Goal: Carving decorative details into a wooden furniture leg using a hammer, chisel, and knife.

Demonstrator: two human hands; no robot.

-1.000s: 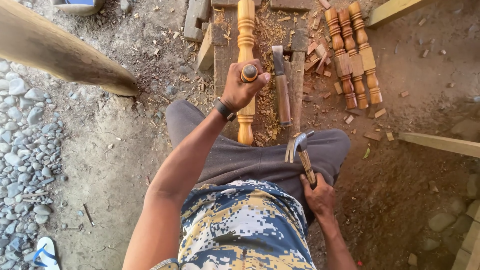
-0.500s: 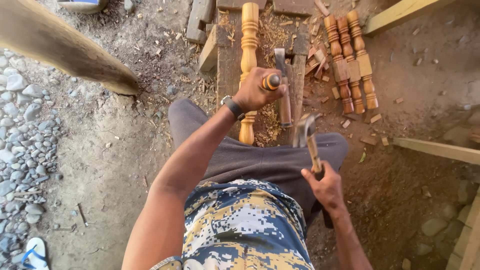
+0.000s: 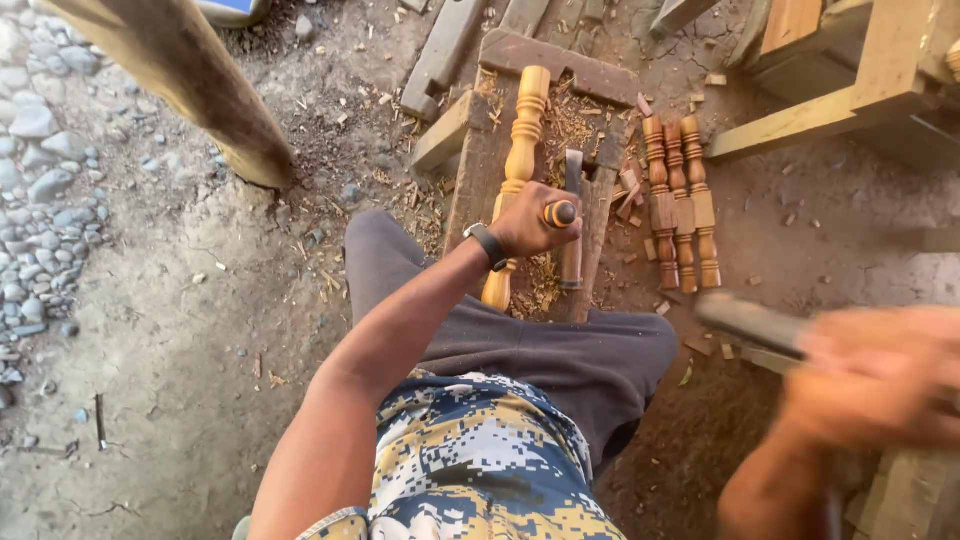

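One view only on my feed: head camera, worn, looking steeply down past my own torso and lap to the dirt ground, facing forward toward 12 o'clock. Near range: left hand sits mid-frame over the turned wooden spindle; right hand, blurred, looms very close at 4 o'clock. No second view, so nothing is shared.

One turned spindle lies at the top centre, three more spindles at the upper right, and two hands are in view.
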